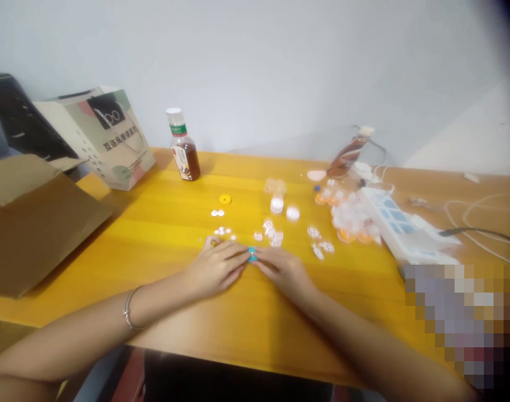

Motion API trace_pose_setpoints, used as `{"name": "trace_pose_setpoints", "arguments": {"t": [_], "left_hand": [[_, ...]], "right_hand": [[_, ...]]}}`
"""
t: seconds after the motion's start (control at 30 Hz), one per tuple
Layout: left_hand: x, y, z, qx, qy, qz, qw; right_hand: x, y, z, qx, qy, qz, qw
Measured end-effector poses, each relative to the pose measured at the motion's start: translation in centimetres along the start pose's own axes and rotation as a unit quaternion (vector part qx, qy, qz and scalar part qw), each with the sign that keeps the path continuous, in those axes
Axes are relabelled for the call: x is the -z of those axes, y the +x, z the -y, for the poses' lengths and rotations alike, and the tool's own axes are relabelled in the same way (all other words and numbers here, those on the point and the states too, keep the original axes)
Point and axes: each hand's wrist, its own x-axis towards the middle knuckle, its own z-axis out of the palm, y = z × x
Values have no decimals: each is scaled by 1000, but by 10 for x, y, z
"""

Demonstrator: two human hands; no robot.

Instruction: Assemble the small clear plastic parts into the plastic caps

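Between the fingertips of both hands is a small teal round piece (251,255), blurred and partly covered. My left hand (218,264) pinches it from the left, its index finger or thumb curled back near several small white discs (222,231). From the right, my right hand (286,269) grips the same piece with thumb and fingers. Just beyond the hands lie several white perforated pieces (268,226), with more perforated pieces (327,246) farther right. A yellow round cap-like piece (225,199) sits behind two white discs (217,213).
An open cardboard box (41,223) and a paper bag (121,139) stand left. One drink bottle (186,153) is upright at the back; another bottle (349,153) leans right. Clear-and-orange containers (353,218) lie beside a white power strip (391,215) with cables (481,231).
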Motion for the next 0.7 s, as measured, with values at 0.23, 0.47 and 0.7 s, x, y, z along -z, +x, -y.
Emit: {"name": "trace_pose_setpoints", "arguments": {"t": [0.23, 0.47, 0.7], "left_hand": [[-5, -2, 0, -33, 64, 0, 997], [-13, -2, 0, -62, 107, 1, 992], [28, -8, -2, -50, 18, 53, 997]], "right_hand": [[-4, -2, -2, 38, -51, -3, 998], [1, 1, 7, 63, -88, 40, 993], [2, -1, 10, 68, -91, 49, 992]]}}
